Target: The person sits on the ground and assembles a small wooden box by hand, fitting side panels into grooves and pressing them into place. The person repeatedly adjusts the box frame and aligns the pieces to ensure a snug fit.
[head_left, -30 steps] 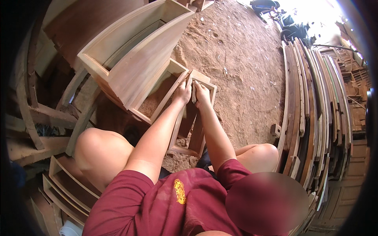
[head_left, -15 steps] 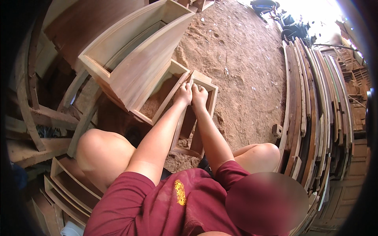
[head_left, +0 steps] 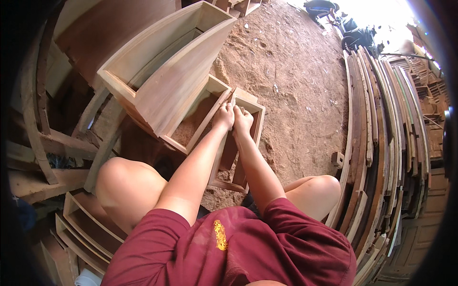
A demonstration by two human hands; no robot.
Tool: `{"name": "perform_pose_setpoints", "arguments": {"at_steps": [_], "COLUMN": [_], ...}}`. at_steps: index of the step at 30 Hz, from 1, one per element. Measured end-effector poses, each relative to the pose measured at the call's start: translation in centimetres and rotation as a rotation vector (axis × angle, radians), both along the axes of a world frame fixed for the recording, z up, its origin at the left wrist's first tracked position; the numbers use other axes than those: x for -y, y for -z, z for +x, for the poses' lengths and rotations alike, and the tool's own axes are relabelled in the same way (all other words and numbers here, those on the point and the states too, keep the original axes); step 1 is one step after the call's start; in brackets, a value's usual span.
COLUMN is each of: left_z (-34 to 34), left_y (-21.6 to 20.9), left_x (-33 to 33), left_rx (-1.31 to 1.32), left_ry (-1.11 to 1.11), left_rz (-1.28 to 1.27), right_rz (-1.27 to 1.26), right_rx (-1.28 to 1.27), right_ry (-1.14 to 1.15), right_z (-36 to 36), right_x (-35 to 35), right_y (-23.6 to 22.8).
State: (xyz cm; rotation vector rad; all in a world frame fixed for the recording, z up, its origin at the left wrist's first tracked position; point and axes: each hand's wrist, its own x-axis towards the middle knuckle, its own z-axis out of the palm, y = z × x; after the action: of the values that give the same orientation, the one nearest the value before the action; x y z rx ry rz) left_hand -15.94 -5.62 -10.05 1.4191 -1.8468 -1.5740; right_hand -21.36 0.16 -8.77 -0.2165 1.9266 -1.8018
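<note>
My left hand (head_left: 223, 117) is closed at the side wall of a narrow open wooden frame (head_left: 261, 117), close to its far left corner. Right beside it, nearly touching, my right hand (head_left: 243, 120) is closed over the same end of the frame. Anything in the fingers of either hand is hidden or too small to name. Against the left side of this frame lies a wooden box (head_left: 219, 86), open on top, with a brown panel inside. Behind that stands a taller pale wooden carcass (head_left: 179, 69), its open top facing up.
Brown, dusty ground (head_left: 296, 95) with pale scraps stretches ahead. A long stack of boards (head_left: 377, 143) lines the right, with a small block (head_left: 337, 159) beside it. Wooden supports (head_left: 102, 143) and curved-looking panels (head_left: 88, 224) crowd the left. Dark vehicles (head_left: 355, 31) stand far off.
Both hands have drawn very slightly nearer to me along the frame and stay closed. The whole view has shifted a little; the boxes look otherwise the same.
</note>
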Motion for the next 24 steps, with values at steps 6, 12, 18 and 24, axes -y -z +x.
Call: {"name": "perform_pose_setpoints", "arguments": {"at_steps": [6, 12, 18, 24], "left_z": [0.5, -1.4, 0.7, 0.9], "left_y": [0.7, 0.2, 1.5, -3.0], "left_x": [0.2, -1.0, 0.6, -1.8], "left_rx": [-0.005, -0.171, -0.154, -0.142], "left_ry": [-0.026, 0.023, -0.131, -0.062], "left_rz": [0.005, -0.082, -0.076, -0.225], "right_rz": [0.166, 0.029, 0.354, 0.639], "right_rx": [-0.045, -0.091, -0.005, -0.257], "right_ry": [0.012, 0.062, -0.342, -0.818], "right_z": [0.1, -3.0, 0.5, -7.9], "right_x": [1.0, 0.6, -2.2, -11.8], "right_y": [-0.5, 1.4, -2.8, -13.4]}}
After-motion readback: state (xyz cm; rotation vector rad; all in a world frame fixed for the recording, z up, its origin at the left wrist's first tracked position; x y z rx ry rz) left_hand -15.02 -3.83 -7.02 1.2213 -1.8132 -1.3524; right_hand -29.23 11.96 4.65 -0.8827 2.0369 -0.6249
